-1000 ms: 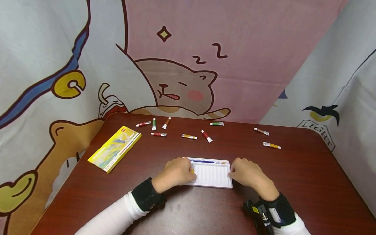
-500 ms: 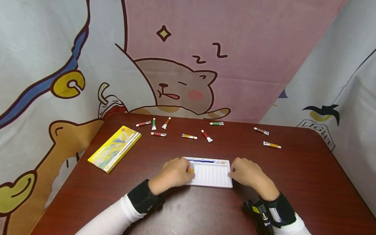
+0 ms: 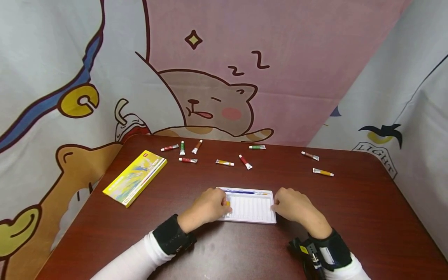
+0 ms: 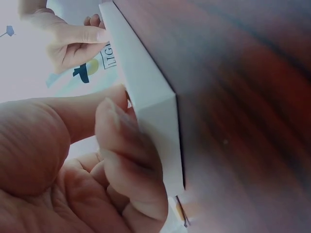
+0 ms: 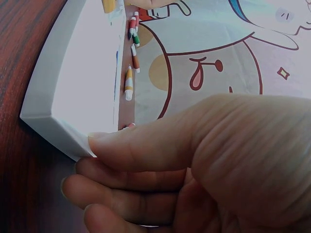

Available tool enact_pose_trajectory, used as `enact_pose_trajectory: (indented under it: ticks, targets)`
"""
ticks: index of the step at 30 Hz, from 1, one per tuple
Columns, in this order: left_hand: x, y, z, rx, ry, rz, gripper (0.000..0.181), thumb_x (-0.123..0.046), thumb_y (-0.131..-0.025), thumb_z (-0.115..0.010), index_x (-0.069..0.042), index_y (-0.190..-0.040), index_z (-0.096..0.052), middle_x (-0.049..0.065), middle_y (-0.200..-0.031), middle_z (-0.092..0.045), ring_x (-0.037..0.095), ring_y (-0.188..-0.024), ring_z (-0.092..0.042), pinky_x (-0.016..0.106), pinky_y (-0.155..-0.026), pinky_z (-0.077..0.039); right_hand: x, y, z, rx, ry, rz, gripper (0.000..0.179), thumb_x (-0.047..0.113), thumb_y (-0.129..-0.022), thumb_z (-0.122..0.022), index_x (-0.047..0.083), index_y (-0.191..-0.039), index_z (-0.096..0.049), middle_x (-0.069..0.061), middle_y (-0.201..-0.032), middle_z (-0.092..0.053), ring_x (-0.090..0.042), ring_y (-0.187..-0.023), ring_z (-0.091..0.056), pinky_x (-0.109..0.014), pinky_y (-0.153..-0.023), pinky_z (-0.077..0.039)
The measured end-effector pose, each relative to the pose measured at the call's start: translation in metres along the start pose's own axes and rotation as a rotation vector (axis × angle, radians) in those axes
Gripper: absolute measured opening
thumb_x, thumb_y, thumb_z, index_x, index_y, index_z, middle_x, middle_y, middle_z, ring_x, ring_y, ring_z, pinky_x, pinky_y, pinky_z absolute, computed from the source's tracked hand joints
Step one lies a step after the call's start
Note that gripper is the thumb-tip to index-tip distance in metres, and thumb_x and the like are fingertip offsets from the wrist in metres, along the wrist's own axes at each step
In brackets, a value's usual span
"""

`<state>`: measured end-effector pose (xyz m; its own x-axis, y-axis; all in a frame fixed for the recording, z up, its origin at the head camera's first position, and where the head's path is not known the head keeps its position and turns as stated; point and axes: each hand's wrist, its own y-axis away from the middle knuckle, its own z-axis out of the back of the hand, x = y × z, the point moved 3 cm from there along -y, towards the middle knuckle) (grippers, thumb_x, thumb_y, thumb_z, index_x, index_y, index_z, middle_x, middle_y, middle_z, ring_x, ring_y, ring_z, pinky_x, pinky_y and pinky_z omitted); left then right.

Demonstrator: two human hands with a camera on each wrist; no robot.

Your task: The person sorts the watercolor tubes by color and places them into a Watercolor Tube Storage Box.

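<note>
A shallow white plastic paint tray [image 3: 250, 222] with ribbed slots lies on the table between both hands. My left hand [image 3: 209, 204] pinches its left end, thumb over the rim and fingers outside the wall. Just by that thumb, a yellow paint tube [image 3: 228, 203] shows partly in the leftmost part of the tray; the rest of it is hidden. At the right end my right hand [image 3: 294, 206] pinches the rim, which its thumb [image 5: 121, 148] also shows in the right wrist view. A blue paintbrush [image 3: 241, 191] lies in the groove along the tray's far side.
Several small paint tubes lie scattered beyond the tray, among them a yellow tube [image 3: 224, 163], a red tube [image 3: 245, 161] and a green tube [image 3: 257, 147]. To the left lies a flat yellow box [image 3: 135, 178]. A printed cloth [image 3: 297, 77] hangs behind the table [image 3: 364, 202].
My left hand has shifted slightly left along the tray, and a little more of the yellow tube shows. The right hand keeps its place on the tray. The head view has turned slightly.
</note>
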<state>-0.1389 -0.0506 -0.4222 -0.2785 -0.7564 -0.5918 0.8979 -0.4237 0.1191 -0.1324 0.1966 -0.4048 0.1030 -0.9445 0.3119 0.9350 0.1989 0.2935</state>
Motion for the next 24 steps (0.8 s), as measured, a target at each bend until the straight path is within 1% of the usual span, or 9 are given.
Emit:
enact_pose_trajectory:
  ticks: [7, 10, 15, 19, 21, 24]
  targets:
    - [-0.0003, -0.0032, 0.0008, 0.033, 0.042, 0.003, 0.053, -0.015, -0.087, -0.085, -0.017, -0.052, -0.046, -0.012, -0.052, -0.032, 0.007, -0.05, -0.033, 0.024, -0.048, -0.026, -0.0002, 0.0, -0.0003, -0.003, -0.004, 0.001, 0.015, 0.016, -0.092, -0.079, 0.011, -0.078, -0.073, 0.001, -0.066, -0.056, -0.018, -0.061, -0.051, -0.034, -0.055, -0.04]
    - [-0.0006, -0.0045, 0.0013, 0.038, 0.039, 0.011, 0.051, -0.015, -0.086, -0.086, -0.017, -0.052, -0.049, -0.011, -0.051, -0.034, 0.007, -0.05, -0.035, 0.024, -0.047, -0.028, -0.0001, 0.0001, -0.0003, -0.006, -0.005, 0.003, 0.016, 0.016, -0.092, -0.079, 0.012, -0.078, -0.073, 0.001, -0.065, -0.056, -0.018, -0.061, -0.051, -0.034, -0.055, -0.04]
    - [-0.0011, -0.0056, 0.0018, 0.049, 0.064, 0.041, 0.046, -0.014, -0.085, -0.088, -0.014, -0.053, -0.055, -0.009, -0.049, -0.042, 0.008, -0.048, -0.042, 0.023, -0.046, -0.033, 0.0001, -0.0001, -0.0005, -0.003, -0.005, 0.003, 0.016, 0.016, -0.092, -0.079, 0.012, -0.078, -0.073, 0.001, -0.065, -0.056, -0.017, -0.06, -0.051, -0.034, -0.055, -0.04]
    - [-0.0016, -0.006, 0.0011, 0.062, 0.051, 0.045, 0.044, -0.014, -0.086, -0.087, -0.013, -0.056, -0.055, -0.007, -0.052, -0.042, 0.008, -0.048, -0.04, 0.024, -0.047, -0.032, 0.0002, -0.0004, -0.0008, 0.003, -0.002, 0.003, 0.016, 0.016, -0.092, -0.079, 0.011, -0.078, -0.072, 0.001, -0.066, -0.056, -0.017, -0.06, -0.051, -0.034, -0.055, -0.039]
    - [-0.0012, -0.0061, 0.0007, 0.059, 0.043, 0.041, 0.043, -0.014, -0.086, -0.088, -0.013, -0.057, -0.055, -0.007, -0.054, -0.043, 0.008, -0.049, -0.04, 0.024, -0.047, -0.032, 0.0003, -0.0006, -0.0009, 0.003, 0.001, 0.003, 0.016, 0.016, -0.092, -0.079, 0.011, -0.078, -0.072, 0.001, -0.066, -0.055, -0.017, -0.06, -0.05, -0.034, -0.055, -0.039]
    - [0.0, -0.0063, 0.0005, 0.064, 0.062, 0.044, 0.043, -0.014, -0.086, -0.088, -0.013, -0.057, -0.056, -0.006, -0.052, -0.044, 0.008, -0.047, -0.041, 0.023, -0.046, -0.033, 0.0005, -0.0008, -0.0011, 0.003, 0.001, 0.005, 0.016, 0.016, -0.092, -0.079, 0.012, -0.078, -0.072, 0.001, -0.066, -0.055, -0.017, -0.06, -0.05, -0.034, -0.055, -0.039]
